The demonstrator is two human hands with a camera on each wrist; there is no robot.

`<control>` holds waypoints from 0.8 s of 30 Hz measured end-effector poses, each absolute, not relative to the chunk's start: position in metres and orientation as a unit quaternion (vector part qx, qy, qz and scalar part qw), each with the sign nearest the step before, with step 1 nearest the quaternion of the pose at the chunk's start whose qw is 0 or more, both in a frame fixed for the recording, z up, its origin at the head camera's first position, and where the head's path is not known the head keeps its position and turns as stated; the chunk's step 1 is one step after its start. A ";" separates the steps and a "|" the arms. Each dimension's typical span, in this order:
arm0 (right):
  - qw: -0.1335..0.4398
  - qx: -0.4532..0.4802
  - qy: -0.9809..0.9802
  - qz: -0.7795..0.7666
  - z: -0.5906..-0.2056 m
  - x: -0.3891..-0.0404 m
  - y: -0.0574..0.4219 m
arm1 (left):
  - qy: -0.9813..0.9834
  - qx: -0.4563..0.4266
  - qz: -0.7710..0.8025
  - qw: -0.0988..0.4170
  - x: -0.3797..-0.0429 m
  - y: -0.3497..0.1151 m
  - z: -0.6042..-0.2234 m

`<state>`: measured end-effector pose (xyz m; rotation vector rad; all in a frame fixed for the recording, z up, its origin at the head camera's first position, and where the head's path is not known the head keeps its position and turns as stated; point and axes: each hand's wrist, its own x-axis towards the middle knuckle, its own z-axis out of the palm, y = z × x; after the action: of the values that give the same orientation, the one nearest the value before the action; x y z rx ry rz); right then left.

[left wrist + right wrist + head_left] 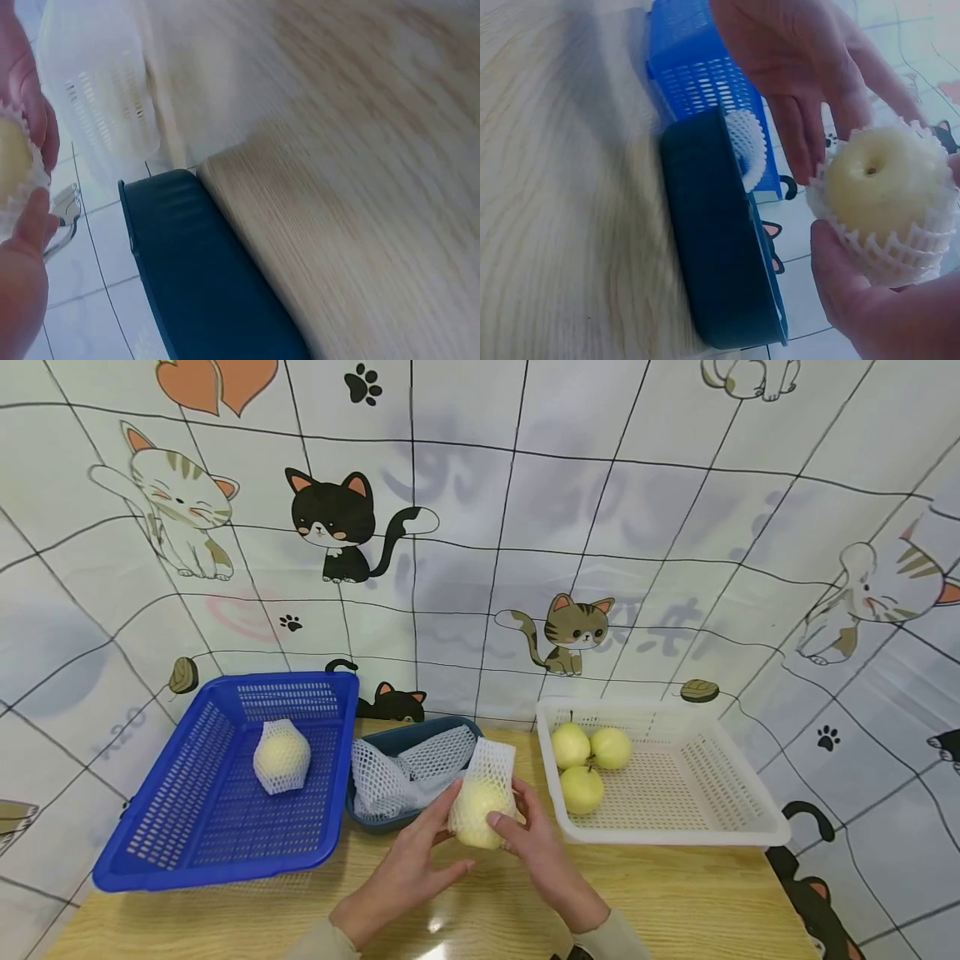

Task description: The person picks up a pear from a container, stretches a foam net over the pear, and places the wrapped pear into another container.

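Pear (474,831) in foam-net sleeve (492,762), held just off the teal basin's (709,240) near right corner; long axis points away past its right end. Right hand (542,847) grasps it; left hand's (408,870) fingers, extended, touch its basin-facing side.

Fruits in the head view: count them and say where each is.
5: three bare fruits in the white basket, a netted fruit in the blue basket, and another netted fruit in the right hand. Any under the netting in the dark tray would be hidden.
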<state>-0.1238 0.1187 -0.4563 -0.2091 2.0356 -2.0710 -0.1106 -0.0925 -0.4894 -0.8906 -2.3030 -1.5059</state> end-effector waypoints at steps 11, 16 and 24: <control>0.119 -0.055 0.615 -0.778 -0.448 -0.126 0.122 | -0.743 -0.294 -0.547 0.250 -0.121 -0.094 -0.478; 0.126 -0.074 0.594 -0.791 -0.449 -0.126 0.121 | -0.755 -0.287 -0.497 0.318 -0.125 -0.089 -0.474; 0.158 -0.136 0.580 -0.788 -0.449 -0.125 0.120 | -0.722 -0.279 -0.502 0.386 -0.127 -0.079 -0.469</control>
<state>-0.1249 0.1197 -0.4494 -0.3882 1.6581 -2.2542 -0.1274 -0.0786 -0.4688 -0.7110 -1.8384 -1.2780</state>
